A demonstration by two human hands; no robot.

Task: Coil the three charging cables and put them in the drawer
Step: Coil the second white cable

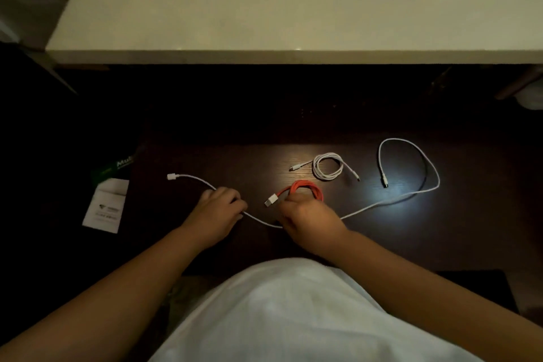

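A long white cable lies uncoiled across the dark wooden surface, looping at the right and ending in a white plug at the left. My left hand grips this cable near its left end. My right hand holds the same cable further right, just in front of a coiled orange cable with a white plug. I cannot tell whether it also touches the orange coil. A small coiled white cable lies behind the orange one.
A white card and a green packet lie at the left on the dark surface. A pale glossy countertop runs across the back. No drawer is discernible in the dark area.
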